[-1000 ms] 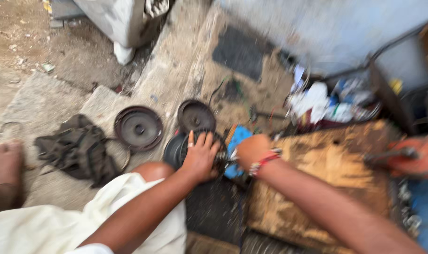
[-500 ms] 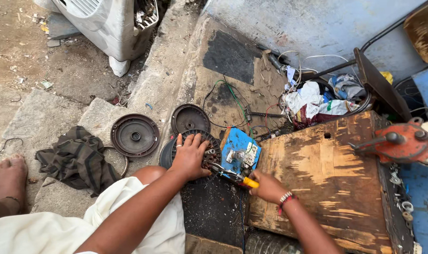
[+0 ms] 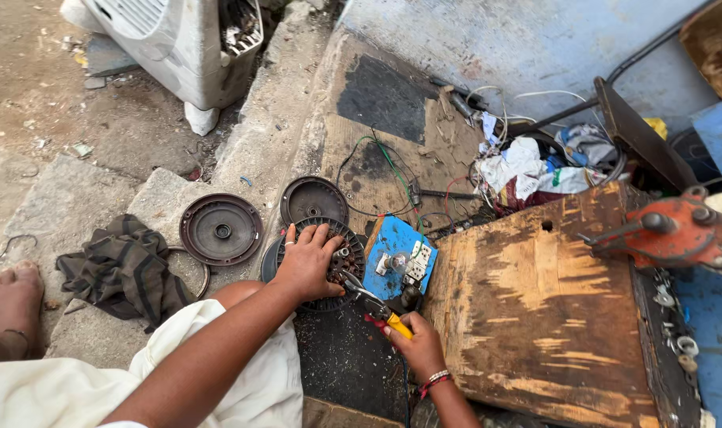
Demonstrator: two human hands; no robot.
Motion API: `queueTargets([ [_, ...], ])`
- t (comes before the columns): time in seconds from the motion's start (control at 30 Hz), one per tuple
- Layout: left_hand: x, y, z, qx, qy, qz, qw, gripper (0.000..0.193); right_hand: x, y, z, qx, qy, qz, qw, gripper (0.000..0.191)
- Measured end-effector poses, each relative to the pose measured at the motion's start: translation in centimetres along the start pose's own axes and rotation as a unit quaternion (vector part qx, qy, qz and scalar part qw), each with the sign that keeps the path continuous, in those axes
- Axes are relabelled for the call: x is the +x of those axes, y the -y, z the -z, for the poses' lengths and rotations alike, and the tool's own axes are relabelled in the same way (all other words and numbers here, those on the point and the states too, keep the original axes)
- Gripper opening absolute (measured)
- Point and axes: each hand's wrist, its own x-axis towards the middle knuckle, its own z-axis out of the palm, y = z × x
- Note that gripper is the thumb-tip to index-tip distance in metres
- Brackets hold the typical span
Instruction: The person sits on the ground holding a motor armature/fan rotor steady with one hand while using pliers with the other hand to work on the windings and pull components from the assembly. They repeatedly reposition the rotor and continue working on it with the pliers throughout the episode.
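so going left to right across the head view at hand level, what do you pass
bare foot → dark crumpled cloth → round dark metal cover plate → left hand on the round motor stator → blue switch board → worn wooden board → orange metal vise

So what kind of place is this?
Probably an outdoor roadside repair spot. The left hand rests on a round motor part, the right hand holds yellow-handled pliers, and an orange vise sits on a worn wooden bench.
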Motion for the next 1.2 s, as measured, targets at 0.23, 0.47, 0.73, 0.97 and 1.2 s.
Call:
queueTargets([
  [0.23, 0.2, 0.3, -0.1, -0.001, 0.024, -0.017, 1.000, 0.113, -0.3, -0.1, -0.4, -0.064, -0.041, 0.007, 0.997, 0.033],
  [0.47, 0.3, 0.9, -0.2, -0.001, -0.001, -0.030, 1.000, 0.110, -1.1, 0.3, -3.0, 0.003, -0.078, 0.016, 0.997, 0.033],
  [0.73, 0.4, 1.0, 0.0, -0.013, 0.001, -0.030, 0.999, 0.112, -0.9, 0.3, -1.6, 0.074, 0.025, -0.062, 0.995, 0.030],
  [0.97, 0.3, 0.8, 0.2, -0.008, 0.010, -0.023, 1.000, 0.110, 0.5, 0.2, -0.9, 0.126, 0.143, -0.128, 0.973, 0.030],
  [1.2, 0.6, 0.9, 0.2, 0.003, 0.016, -0.024, 1.000, 0.110, 3.7, 2.6, 2.4, -0.233, 0.189, -0.026, 0.954, 0.055],
])
